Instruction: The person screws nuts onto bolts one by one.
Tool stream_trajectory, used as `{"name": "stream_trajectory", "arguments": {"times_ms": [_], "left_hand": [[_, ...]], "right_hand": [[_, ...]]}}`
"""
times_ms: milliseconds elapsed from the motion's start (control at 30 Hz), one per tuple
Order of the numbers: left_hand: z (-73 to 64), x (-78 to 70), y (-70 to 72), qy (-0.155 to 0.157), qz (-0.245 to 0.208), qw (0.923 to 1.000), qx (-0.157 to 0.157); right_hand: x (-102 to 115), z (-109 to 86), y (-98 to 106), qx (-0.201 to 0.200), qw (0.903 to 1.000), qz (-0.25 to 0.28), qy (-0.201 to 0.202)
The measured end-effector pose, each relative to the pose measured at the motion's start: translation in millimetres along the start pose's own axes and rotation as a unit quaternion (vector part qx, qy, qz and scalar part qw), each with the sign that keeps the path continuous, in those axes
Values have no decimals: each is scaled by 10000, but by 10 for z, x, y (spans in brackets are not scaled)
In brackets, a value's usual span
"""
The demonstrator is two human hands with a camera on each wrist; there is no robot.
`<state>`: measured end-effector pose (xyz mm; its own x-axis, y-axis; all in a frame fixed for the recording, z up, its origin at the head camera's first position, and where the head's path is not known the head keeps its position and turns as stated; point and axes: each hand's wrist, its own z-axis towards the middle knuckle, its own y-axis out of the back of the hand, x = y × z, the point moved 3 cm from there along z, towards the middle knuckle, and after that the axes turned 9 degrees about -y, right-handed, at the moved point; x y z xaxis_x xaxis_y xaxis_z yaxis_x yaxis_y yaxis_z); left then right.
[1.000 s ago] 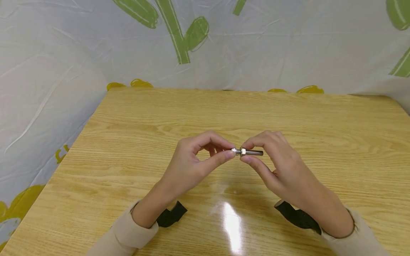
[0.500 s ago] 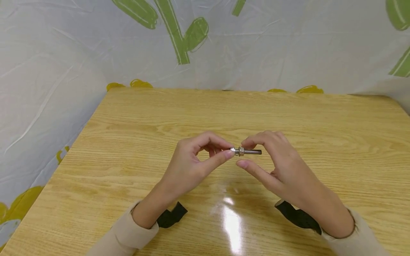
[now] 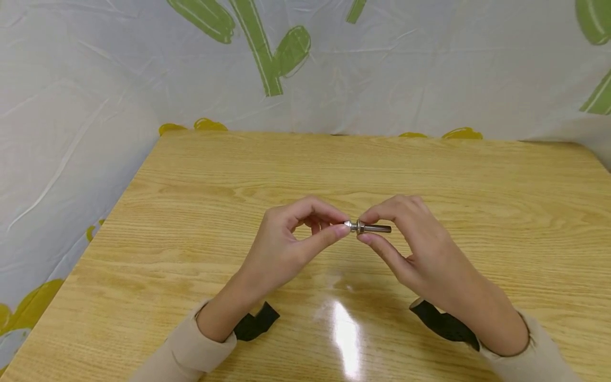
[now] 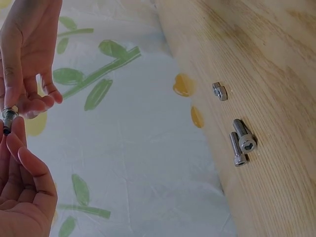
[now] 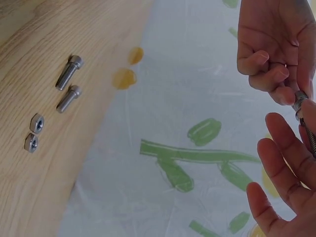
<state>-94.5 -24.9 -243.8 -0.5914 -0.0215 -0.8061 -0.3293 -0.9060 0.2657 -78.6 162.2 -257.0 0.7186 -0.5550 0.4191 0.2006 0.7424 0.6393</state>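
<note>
Thumb and fingers of my left hand (image 3: 286, 239) pinch the head end of a metal bolt (image 3: 378, 228). The bolt lies level above the table, its shank pointing right. A hex nut (image 3: 361, 227) sits partway along the shank, and my right hand (image 3: 420, 244) pinches it between thumb and index finger. A thin ring shows at the nut's left side; whether it is a separate washer I cannot tell. In the right wrist view, the shank's thread (image 5: 311, 142) shows at the right edge, partly hidden by fingers. The fingertips cover most of the bolt head.
Two loose socket-head bolts, a larger bolt (image 4: 244, 136) and a smaller bolt (image 4: 238, 149), lie on the wooden table (image 3: 334, 170). Beside them are two loose nuts, one nut (image 5: 37, 123) close to another nut (image 5: 31, 142). A patterned white cloth (image 3: 382, 69) hangs behind the table.
My right thumb and finger came off the nut half a second ago and now pinch it again. The nut looks turned. My left hand has stayed in place on the bolt.
</note>
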Motion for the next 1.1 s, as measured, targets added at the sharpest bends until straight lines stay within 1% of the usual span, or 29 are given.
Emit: {"name": "stream_trajectory", "arguments": {"times_ms": [133, 267, 367, 500, 633, 767, 867, 933, 1000, 1100], "left_hand": [[-4, 3, -2, 53, 12, 10000, -43], [-5, -3, 5, 19, -7, 10000, -74], [-3, -4, 7, -9, 16, 10000, -85], [-2, -3, 0, 3, 100, 9999, -95], [-1, -12, -8, -22, 163, 9998, -68], [-3, -13, -11, -2, 197, 9998, -54], [-1, -11, -8, 42, 206, 9998, -72], [3, -17, -4, 35, 190, 9998, -73], [3, -16, -1, 39, 173, 9998, -76], [-1, -14, -1, 41, 162, 9998, -79]], "right_hand": [[8, 5, 0, 10, 10000, 35, 20], [30, 9, 1, 113, 9998, -81, -119], [80, 30, 9, 349, 9984, -232, -378], [153, 57, 7, 588, 9959, -386, -562], [167, 59, -1, 569, 9959, -423, -565], [143, 46, 8, 587, 9944, -502, -718], [82, 18, 11, 511, 9934, -600, -832], [74, 23, 19, 409, 9948, -550, -749], [74, 36, 16, 235, 9978, -438, -440], [133, 77, 31, 62, 9997, -248, -6]]}}
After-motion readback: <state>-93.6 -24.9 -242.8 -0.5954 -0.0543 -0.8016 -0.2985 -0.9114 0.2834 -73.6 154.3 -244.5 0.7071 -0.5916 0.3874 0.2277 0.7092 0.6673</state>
